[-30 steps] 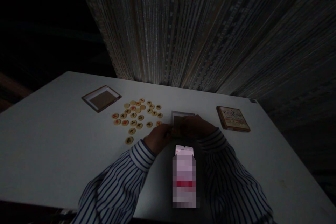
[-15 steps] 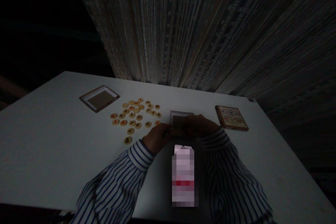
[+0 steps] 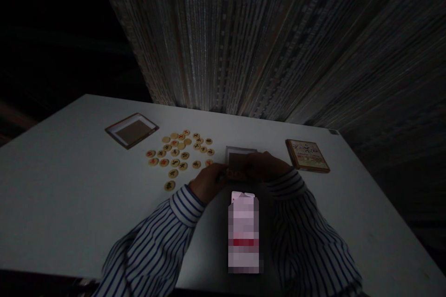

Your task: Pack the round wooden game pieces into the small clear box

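Presently, head view, the only one you have. Change over the last second: slight. Both your hands stay at the tray (image 3: 237, 160) in front of you, and the discs (image 3: 239, 174) along its near side show a little more plainly between them; the work in hand appears to be going on in the same spot.

Left hand (image 3: 209, 182): at the tray's near left corner, fingertips in shadow; you cannot tell whether they pinch a disc. Right hand (image 3: 266, 166): over the tray's right side, fingers bent down and hidden; spread or pinching, cannot tell.

Containers:
- Tray between your hands: pale rim, brown floor bare at the far left; reddish discs by the near edge, count unclear. Right part covered by your hand.
- Open tray (image 3: 134, 131), well left of your grip and farther off: pale edging, brown floor, no discs visible.
- Flat box (image 3: 308, 155), right of your grip: printed face up, contents hidden.

Loose stock: round game pieces (image 3: 174, 152), left of your grip, scattered on the white table (image 3: 87, 204); black marks, red marks, some plain faces. One red-marked piece lies just beyond your left hand.

Nearer you than the grip: lit phone (image 3: 243, 232), screen masked.
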Action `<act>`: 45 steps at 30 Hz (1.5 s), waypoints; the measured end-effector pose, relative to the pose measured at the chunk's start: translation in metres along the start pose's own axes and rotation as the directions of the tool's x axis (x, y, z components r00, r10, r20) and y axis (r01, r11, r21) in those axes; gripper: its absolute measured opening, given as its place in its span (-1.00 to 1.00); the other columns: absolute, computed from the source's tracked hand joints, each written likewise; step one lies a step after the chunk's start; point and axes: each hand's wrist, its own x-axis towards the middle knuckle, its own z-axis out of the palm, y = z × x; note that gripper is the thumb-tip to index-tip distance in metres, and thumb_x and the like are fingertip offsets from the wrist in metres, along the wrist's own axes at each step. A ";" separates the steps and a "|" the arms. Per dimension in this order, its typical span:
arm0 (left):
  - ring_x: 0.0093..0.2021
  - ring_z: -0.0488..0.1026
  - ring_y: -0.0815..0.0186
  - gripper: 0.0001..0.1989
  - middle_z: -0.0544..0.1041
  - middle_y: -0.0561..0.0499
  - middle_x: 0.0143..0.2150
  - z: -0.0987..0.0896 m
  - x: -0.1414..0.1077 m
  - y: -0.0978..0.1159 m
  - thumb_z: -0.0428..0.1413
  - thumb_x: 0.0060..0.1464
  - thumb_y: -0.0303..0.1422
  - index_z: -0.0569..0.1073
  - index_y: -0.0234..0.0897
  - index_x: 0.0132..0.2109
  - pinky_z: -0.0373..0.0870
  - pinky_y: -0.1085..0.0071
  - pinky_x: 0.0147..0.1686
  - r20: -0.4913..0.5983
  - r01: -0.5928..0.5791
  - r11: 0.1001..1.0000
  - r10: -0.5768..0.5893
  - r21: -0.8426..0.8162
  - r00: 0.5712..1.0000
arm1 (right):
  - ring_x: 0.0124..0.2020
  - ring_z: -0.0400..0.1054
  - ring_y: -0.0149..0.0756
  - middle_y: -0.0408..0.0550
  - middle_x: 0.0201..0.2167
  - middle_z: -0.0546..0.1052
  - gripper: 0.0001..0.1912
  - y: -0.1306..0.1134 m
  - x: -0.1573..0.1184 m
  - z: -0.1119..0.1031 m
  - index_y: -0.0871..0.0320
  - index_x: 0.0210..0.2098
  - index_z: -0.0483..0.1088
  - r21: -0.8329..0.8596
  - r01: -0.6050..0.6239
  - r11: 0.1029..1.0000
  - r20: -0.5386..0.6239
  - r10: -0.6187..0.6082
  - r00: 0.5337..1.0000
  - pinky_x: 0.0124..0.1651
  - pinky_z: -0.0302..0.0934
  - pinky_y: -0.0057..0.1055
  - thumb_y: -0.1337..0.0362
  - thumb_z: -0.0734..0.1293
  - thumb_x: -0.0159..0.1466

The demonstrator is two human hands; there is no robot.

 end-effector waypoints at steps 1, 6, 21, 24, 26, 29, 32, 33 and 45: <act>-0.16 0.48 0.21 -0.63 0.53 -0.16 -0.13 0.000 0.000 0.000 0.08 -0.04 -0.46 0.40 -0.39 -0.02 0.43 0.32 -0.17 -0.003 -0.004 1.000 0.004 0.003 1.000 | -0.26 0.38 -0.24 -0.02 -0.23 0.53 -0.69 0.000 0.000 0.000 0.03 -0.15 0.45 0.001 0.000 1.000 0.001 0.000 1.000 -0.21 0.17 -0.34 0.30 0.20 0.16; -0.16 0.48 0.19 -0.63 0.53 -0.15 -0.14 0.001 0.000 0.000 0.08 -0.05 -0.46 0.41 -0.38 -0.03 0.43 0.30 -0.17 -0.014 -0.014 1.000 0.015 0.027 1.000 | -0.28 0.39 -0.24 0.00 -0.24 0.53 -0.71 0.004 -0.001 0.001 0.09 -0.22 0.48 -0.014 -0.031 0.999 -0.005 0.031 0.999 -0.25 0.16 -0.34 0.32 0.20 0.13; -0.21 0.49 0.22 -0.64 0.54 -0.16 -0.17 -0.002 -0.001 0.000 0.08 -0.03 -0.42 0.40 -0.39 -0.03 0.44 0.32 -0.22 -0.010 -0.007 1.000 0.007 -0.005 1.000 | -0.23 0.39 -0.26 -0.02 -0.25 0.53 -0.78 0.032 -0.013 0.011 0.12 -0.22 0.46 0.066 -0.015 0.998 -0.314 0.035 0.949 -0.20 0.22 -0.38 0.33 0.24 0.17; -0.20 0.49 0.22 -0.64 0.54 -0.16 -0.16 -0.002 -0.001 0.000 0.07 -0.02 -0.41 0.40 -0.39 -0.02 0.44 0.31 -0.21 0.000 -0.013 1.000 0.013 0.002 1.000 | -0.27 0.40 -0.27 -0.02 -0.29 0.53 -0.77 0.033 -0.025 0.018 0.13 -0.19 0.43 0.103 -0.045 0.994 -0.422 0.084 0.903 -0.22 0.25 -0.36 0.32 0.21 0.20; -0.20 0.49 0.22 -0.62 0.53 -0.16 -0.16 -0.002 -0.002 -0.001 0.07 -0.02 -0.40 0.39 -0.38 -0.01 0.43 0.30 -0.20 -0.001 -0.014 1.000 0.014 0.003 1.000 | -0.29 0.41 -0.26 0.01 -0.28 0.52 -0.72 0.032 -0.034 0.028 0.16 -0.11 0.39 0.150 -0.064 0.987 -0.458 0.127 0.880 -0.24 0.27 -0.33 0.31 0.22 0.19; -0.20 0.49 0.23 -0.62 0.53 -0.15 -0.15 -0.003 -0.002 -0.001 0.06 0.00 -0.40 0.38 -0.37 0.01 0.43 0.31 -0.21 0.007 0.007 1.000 -0.007 -0.008 1.000 | -0.26 0.40 -0.25 0.07 -0.22 0.51 -0.62 0.031 -0.045 0.051 0.20 0.00 0.31 0.298 -0.032 0.954 -0.494 0.182 0.850 -0.20 0.30 -0.30 0.29 0.24 0.18; -0.18 0.49 0.22 -0.62 0.53 -0.15 -0.13 -0.003 -0.002 0.000 0.07 -0.01 -0.40 0.39 -0.36 0.01 0.43 0.31 -0.19 0.016 0.017 1.000 -0.017 0.001 1.000 | -0.25 0.41 -0.25 0.07 -0.18 0.50 -0.55 0.030 -0.051 0.075 0.17 0.05 0.27 0.451 -0.040 0.892 -0.465 0.273 0.842 -0.20 0.32 -0.27 0.23 0.25 0.17; -0.18 0.49 0.22 -0.62 0.53 -0.14 -0.12 -0.003 -0.002 0.001 0.07 -0.01 -0.41 0.39 -0.35 0.01 0.42 0.31 -0.18 0.011 0.018 1.000 -0.018 0.006 1.000 | -0.25 0.41 -0.25 0.08 -0.17 0.49 -0.55 0.029 -0.052 0.081 0.17 0.05 0.27 0.495 -0.034 0.868 -0.454 0.293 0.841 -0.21 0.33 -0.28 0.22 0.24 0.17; -0.17 0.50 0.21 -0.63 0.54 -0.15 -0.14 -0.001 -0.001 0.000 0.06 -0.03 -0.44 0.41 -0.34 -0.01 0.43 0.30 -0.18 -0.032 -0.019 1.000 0.019 0.025 0.999 | -0.11 0.35 -0.19 0.08 -0.11 0.48 -0.59 0.016 -0.050 0.075 0.17 0.03 0.32 0.549 0.033 0.835 -0.435 0.251 0.865 -0.06 0.24 -0.22 0.20 0.19 0.21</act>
